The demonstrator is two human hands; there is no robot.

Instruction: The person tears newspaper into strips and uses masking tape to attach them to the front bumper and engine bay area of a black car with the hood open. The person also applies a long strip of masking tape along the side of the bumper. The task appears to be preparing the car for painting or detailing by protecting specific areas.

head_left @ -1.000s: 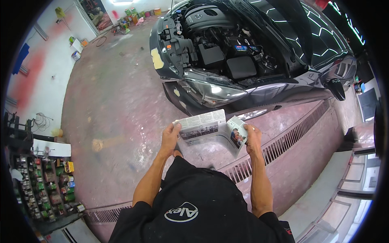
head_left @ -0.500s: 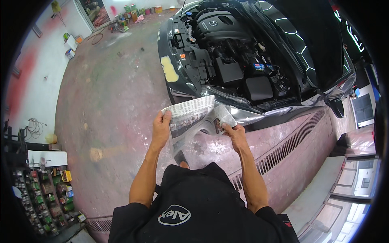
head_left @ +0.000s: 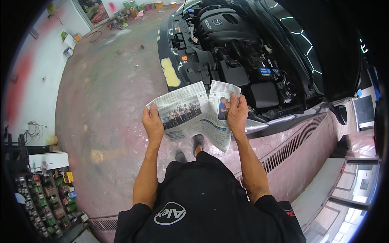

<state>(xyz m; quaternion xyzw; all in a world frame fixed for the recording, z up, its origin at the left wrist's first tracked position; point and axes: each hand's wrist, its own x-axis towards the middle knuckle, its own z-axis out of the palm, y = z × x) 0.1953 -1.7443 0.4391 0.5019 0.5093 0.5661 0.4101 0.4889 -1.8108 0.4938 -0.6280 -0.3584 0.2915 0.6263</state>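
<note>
On my remote feed I get bright light; white angular lines [head_left: 309, 50] glare off dark, glossy car glass [head_left: 300, 52] far right, the pinkish concrete floor [head_left: 107, 101] shines in patches, and straight edges bend toward the black rim.

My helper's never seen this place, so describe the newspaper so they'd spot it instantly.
Start at the dark car with its engine exposed. By its near corner, the left hand and right hand hold the newspaper by opposite sides. Against the car and reddish floor, it's the pale, creased, printed sheet with a wide group photo.
</note>
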